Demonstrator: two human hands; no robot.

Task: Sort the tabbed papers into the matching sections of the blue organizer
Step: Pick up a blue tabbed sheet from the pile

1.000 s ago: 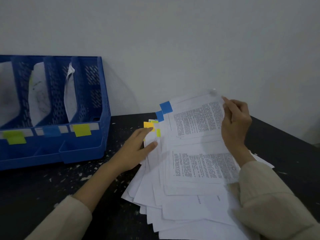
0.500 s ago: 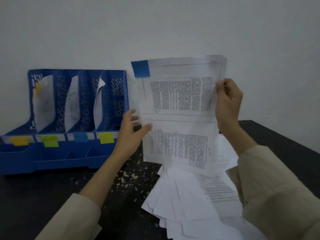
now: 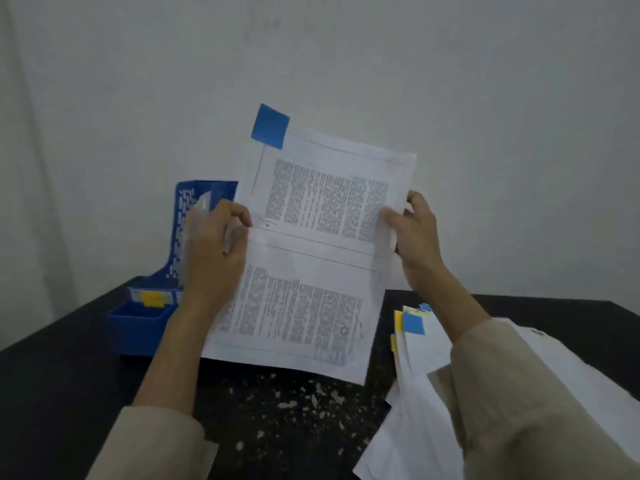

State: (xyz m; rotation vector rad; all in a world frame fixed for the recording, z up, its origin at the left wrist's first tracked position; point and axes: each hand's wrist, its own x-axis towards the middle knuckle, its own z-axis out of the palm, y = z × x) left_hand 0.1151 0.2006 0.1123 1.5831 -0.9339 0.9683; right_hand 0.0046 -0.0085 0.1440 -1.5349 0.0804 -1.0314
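I hold a printed paper (image 3: 311, 258) upright in front of me, tilted slightly; a blue tab (image 3: 270, 126) sticks out at its top left corner. My left hand (image 3: 214, 251) pinches its left edge and my right hand (image 3: 414, 237) grips its right edge. Behind the sheet and my left hand stands the blue organizer (image 3: 180, 216), mostly hidden; a yellow label (image 3: 153, 299) shows on its front tray. A pile of tabbed papers (image 3: 415, 362) with blue and yellow tabs lies on the table at the right, partly under my right sleeve.
The black table (image 3: 69, 382) has white flecks scattered in front of me. A plain white wall (image 3: 485, 98) rises close behind the table. My right forearm in a beige sleeve (image 3: 519, 393) lies over the pile.
The sheet with the blue tab has gone from the pile into the air and now sits in front of the organizer. My left hand moved from touching the sheet to pinching its left edge.
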